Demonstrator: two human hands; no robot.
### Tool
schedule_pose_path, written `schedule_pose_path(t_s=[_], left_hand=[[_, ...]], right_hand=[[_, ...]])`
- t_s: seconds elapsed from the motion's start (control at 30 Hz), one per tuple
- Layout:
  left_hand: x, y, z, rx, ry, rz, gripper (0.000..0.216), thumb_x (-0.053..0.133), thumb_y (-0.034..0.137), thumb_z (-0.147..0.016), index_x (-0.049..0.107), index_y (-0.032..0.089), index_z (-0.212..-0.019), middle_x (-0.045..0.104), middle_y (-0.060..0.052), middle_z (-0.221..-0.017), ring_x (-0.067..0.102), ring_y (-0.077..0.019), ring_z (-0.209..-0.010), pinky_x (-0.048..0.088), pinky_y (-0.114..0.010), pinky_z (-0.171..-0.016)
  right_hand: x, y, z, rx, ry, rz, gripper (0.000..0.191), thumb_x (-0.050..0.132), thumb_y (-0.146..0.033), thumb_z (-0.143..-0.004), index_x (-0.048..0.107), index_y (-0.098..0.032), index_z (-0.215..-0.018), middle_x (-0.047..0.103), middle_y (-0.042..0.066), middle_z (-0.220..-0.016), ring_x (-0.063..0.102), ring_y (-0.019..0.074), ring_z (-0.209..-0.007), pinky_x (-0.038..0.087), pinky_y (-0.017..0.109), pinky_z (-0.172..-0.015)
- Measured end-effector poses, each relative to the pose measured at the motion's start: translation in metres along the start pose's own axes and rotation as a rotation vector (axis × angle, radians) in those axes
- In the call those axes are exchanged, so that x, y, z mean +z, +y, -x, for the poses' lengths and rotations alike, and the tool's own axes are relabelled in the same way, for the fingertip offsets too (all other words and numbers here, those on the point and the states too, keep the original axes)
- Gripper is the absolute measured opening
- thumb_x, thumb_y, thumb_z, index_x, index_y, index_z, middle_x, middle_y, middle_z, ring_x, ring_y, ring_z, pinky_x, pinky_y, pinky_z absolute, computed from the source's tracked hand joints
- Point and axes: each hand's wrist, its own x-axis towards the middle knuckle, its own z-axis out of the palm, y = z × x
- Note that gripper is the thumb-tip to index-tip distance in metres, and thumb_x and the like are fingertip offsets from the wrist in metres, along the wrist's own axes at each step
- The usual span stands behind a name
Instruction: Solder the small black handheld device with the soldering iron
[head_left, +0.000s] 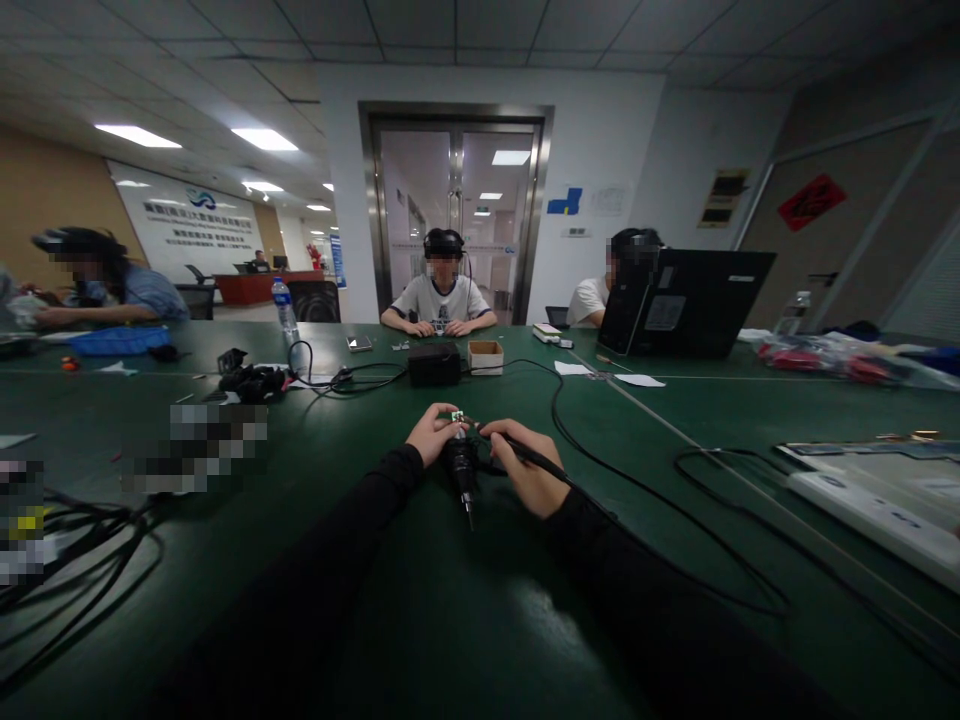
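Observation:
Pinched in the fingertips of my left hand (pixel 431 435) is a small green circuit board (pixel 458 415), lit brightly. My right hand (pixel 531 468) is closed like a writing grip around a slim black soldering iron (pixel 529 453), whose cord runs back over my right forearm. The iron's front end points left toward the board; whether it touches cannot be made out. Between my hands, just below the board, is a dark tool (pixel 460 465) with a narrow metal tip (pixel 470 510) toward me. Its exact kind is unclear.
Beyond my hands are a black box (pixel 433 364) and a small open carton (pixel 486 358). Cables (pixel 622 470) cross the green table (pixel 420 600). A person (pixel 442 295) sits opposite; a black monitor (pixel 697 303) stands right, near a white panel (pixel 885 500). Black equipment (pixel 251 380) lies left.

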Motion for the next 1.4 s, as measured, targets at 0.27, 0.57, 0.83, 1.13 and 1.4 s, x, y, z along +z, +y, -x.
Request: schedule_pose_path(t_s=[0.27, 0.57, 0.83, 1.13, 1.4], left_hand=[[-0.0009, -0.0003, 0.0006, 0.019, 0.000, -0.093, 0.038, 0.071, 0.031, -0.073, 0.051, 0.017, -0.102, 0.071, -0.007, -0.091, 0.068, -0.0197, -0.091, 0.050, -0.039, -0.091], [-0.0035, -0.0088, -0.0049, 0.060, -0.038, 0.045, 0.041, 0.075, 0.031, -0.068, 0.050, 0.018, -0.097, 0.072, -0.004, -0.084, 0.068, -0.0185, -0.082, 0.049, -0.039, -0.091], [-0.0038, -0.0089, -0.0047, 0.051, -0.042, 0.072, 0.039, 0.075, 0.027, -0.069, 0.049, 0.018, -0.098, 0.072, -0.004, -0.082, 0.069, -0.0191, -0.081, 0.049, -0.040, -0.091], [-0.0042, -0.0091, -0.0051, 0.045, -0.050, 0.073, 0.040, 0.075, 0.026, -0.069, 0.049, 0.018, -0.098, 0.071, -0.004, -0.082, 0.069, -0.0190, -0.081, 0.048, -0.041, -0.092], [-0.0036, -0.0082, -0.0048, 0.056, -0.040, 0.052, 0.036, 0.074, 0.024, -0.070, 0.050, 0.018, -0.097, 0.071, -0.003, -0.082, 0.069, -0.0183, -0.082, 0.049, -0.039, -0.091]], right_hand=[[-0.0012, -0.0040, -0.0001, -0.016, -0.009, -0.007, 0.022, 0.046, -0.029, -0.091, 0.067, -0.021, -0.090, 0.069, 0.001, -0.078, 0.064, 0.0147, -0.071, 0.047, 0.023, -0.067], [-0.0004, -0.0012, 0.0000, -0.025, 0.017, -0.003, 0.022, 0.046, -0.029, -0.091, 0.066, -0.021, -0.090, 0.069, 0.001, -0.076, 0.063, 0.0145, -0.069, 0.047, 0.023, -0.064], [-0.0011, 0.0017, -0.0008, -0.023, 0.026, 0.008, 0.021, 0.047, -0.030, -0.091, 0.066, -0.022, -0.090, 0.068, 0.001, -0.074, 0.064, 0.0152, -0.069, 0.047, 0.023, -0.063], [-0.0020, -0.0025, -0.0007, -0.041, 0.031, 0.011, 0.022, 0.047, -0.028, -0.091, 0.067, -0.021, -0.089, 0.068, 0.001, -0.074, 0.063, 0.0153, -0.069, 0.047, 0.025, -0.067], [-0.0012, -0.0021, -0.0003, -0.060, 0.007, 0.013, 0.023, 0.046, -0.028, -0.091, 0.067, -0.021, -0.089, 0.067, 0.001, -0.072, 0.063, 0.0150, -0.068, 0.047, 0.024, -0.064]])
